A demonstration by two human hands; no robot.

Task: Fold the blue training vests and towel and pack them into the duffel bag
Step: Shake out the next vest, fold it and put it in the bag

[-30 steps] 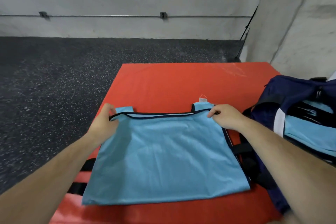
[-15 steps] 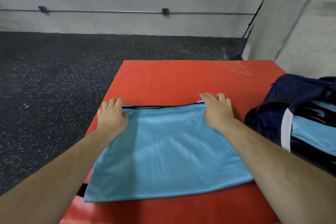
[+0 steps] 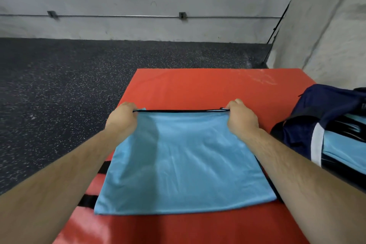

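A light blue training vest (image 3: 184,164) with dark trim lies folded flat on the red mat (image 3: 198,87). My left hand (image 3: 122,119) grips its far left corner, fingers curled over the edge. My right hand (image 3: 240,118) grips the far right corner the same way. The far edge is stretched straight between both hands. At the right sits the navy duffel bag (image 3: 324,109), open, with light blue fabric (image 3: 344,148) showing inside it.
The mat's left edge drops to a dark speckled floor (image 3: 69,85). Black straps (image 3: 87,200) poke out from under the vest on the left. A concrete wall (image 3: 326,35) stands behind the bag, and a grey wall with a rail runs along the back.
Both hands went from lying flat on the vest's far edge to gripping its far corners. A second ago they were laying the shoulder straps down.
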